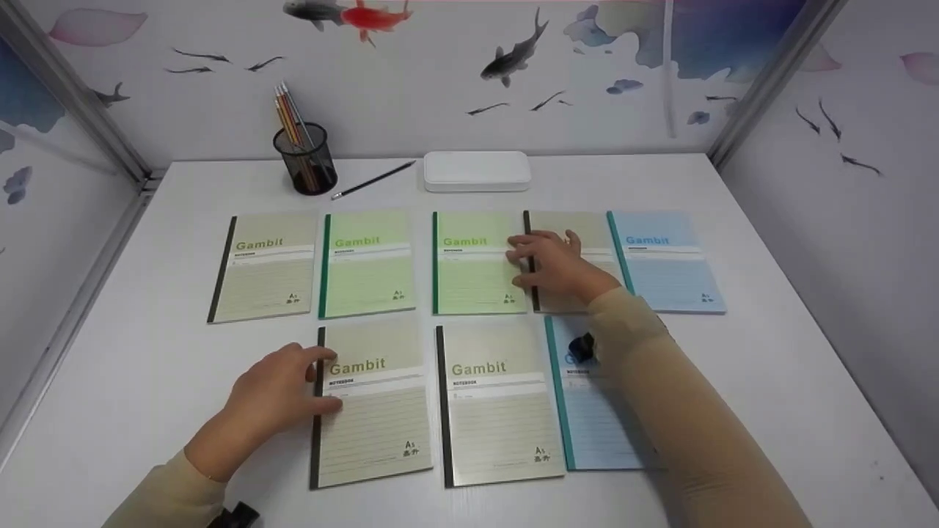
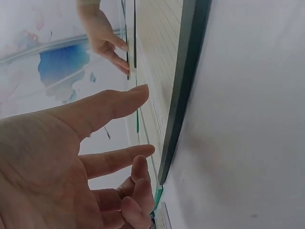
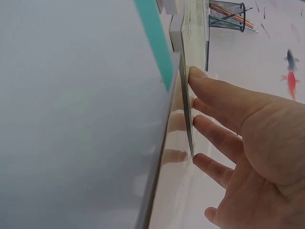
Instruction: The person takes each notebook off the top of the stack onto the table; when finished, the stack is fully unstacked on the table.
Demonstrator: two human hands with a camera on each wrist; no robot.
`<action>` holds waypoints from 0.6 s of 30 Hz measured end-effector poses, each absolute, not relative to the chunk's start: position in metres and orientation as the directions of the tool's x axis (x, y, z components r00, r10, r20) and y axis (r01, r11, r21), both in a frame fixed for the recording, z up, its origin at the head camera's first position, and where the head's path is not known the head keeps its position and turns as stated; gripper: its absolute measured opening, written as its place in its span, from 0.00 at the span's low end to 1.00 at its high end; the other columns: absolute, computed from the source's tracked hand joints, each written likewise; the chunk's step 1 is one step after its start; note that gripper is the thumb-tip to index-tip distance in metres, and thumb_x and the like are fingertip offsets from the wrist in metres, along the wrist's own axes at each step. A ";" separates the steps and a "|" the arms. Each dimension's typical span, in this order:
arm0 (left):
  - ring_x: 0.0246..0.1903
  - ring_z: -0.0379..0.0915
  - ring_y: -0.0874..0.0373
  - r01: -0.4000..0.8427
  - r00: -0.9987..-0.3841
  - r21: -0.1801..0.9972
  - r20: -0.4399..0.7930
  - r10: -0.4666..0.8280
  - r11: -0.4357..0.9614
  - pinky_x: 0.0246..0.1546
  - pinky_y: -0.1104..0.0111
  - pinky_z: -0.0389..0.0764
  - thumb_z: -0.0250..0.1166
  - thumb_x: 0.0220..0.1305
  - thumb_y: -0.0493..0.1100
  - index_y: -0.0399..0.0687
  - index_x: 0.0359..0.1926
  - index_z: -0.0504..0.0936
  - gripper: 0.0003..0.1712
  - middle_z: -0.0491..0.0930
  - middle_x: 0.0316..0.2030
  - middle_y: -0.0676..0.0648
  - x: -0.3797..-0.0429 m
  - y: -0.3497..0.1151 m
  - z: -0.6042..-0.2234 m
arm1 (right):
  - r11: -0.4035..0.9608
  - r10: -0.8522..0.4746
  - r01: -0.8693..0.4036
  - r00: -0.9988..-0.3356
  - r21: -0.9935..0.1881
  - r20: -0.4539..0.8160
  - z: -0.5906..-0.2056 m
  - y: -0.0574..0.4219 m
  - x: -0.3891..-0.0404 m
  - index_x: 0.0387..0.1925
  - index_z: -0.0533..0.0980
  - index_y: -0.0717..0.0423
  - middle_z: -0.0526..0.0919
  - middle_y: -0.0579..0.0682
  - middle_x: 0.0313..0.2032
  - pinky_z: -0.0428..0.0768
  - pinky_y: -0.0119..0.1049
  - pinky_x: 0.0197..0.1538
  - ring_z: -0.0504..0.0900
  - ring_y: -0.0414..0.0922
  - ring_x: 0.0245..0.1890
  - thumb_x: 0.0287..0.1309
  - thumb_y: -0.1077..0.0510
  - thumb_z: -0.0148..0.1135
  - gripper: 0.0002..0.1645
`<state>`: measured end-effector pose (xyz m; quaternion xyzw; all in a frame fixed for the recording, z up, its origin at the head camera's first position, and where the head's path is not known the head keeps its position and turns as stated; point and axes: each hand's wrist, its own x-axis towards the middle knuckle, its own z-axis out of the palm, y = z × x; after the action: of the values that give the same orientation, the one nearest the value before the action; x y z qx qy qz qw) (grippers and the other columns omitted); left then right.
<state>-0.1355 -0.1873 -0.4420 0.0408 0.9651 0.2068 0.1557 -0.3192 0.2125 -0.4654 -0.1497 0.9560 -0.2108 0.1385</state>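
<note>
My left hand (image 1: 268, 396) is at the dark spine of the front-left beige notebook (image 1: 374, 433). Its thumb and index finger reach over the cover, with the other fingers loosely bent in the left wrist view. My right hand (image 1: 554, 264) is over the back-row beige notebook (image 1: 596, 275), partly hiding it. Its spread fingertips reach the right edge of the middle green notebook (image 1: 477, 282). In the right wrist view its fingers (image 3: 214, 167) meet a notebook's surface near an edge; whether they press on it I cannot tell. Neither hand grips anything.
Another beige notebook (image 1: 499, 433) and a blue one (image 1: 605, 433), partly under my right forearm, lie in front. Behind are beige (image 1: 268, 282), green (image 1: 370, 282) and blue (image 1: 667, 271) notebooks, a mesh pencil cup (image 1: 308, 169), a pencil (image 1: 374, 180) and a white case (image 1: 477, 172).
</note>
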 end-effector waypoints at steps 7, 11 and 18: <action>0.40 0.75 0.52 0.053 -0.957 0.443 -0.233 0.172 0.895 0.36 0.59 0.76 0.82 0.50 0.46 0.48 0.61 0.83 0.35 0.81 0.43 0.46 -0.150 -0.168 -0.442 | 0.867 -0.337 -0.219 -0.919 -0.448 -0.203 -0.469 0.210 -0.319 0.66 0.78 0.42 0.65 0.39 0.77 0.27 0.62 0.79 0.50 0.49 0.82 0.62 0.49 0.73 0.31; 0.46 0.78 0.49 0.105 -0.963 0.447 -0.178 0.204 0.888 0.43 0.53 0.79 0.79 0.55 0.47 0.49 0.62 0.82 0.32 0.82 0.47 0.44 -0.162 -0.156 -0.442 | 0.870 -0.329 -0.212 -0.922 -0.446 -0.202 -0.469 0.209 -0.320 0.66 0.78 0.42 0.65 0.39 0.77 0.29 0.61 0.80 0.51 0.48 0.82 0.62 0.49 0.73 0.31; 0.58 0.79 0.43 0.243 -0.959 0.491 -0.008 0.284 0.837 0.56 0.47 0.80 0.62 0.75 0.45 0.49 0.71 0.74 0.27 0.80 0.59 0.42 -0.203 -0.145 -0.439 | 0.886 -0.349 -0.259 -0.918 -0.384 -0.188 -0.465 0.207 -0.319 0.69 0.75 0.43 0.64 0.42 0.78 0.36 0.60 0.81 0.51 0.51 0.82 0.65 0.48 0.71 0.32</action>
<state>-0.2031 -0.1454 -0.4389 0.1376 0.9574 0.2505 0.0403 -0.3189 0.2073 -0.4646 -0.1578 0.9629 -0.1786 0.1266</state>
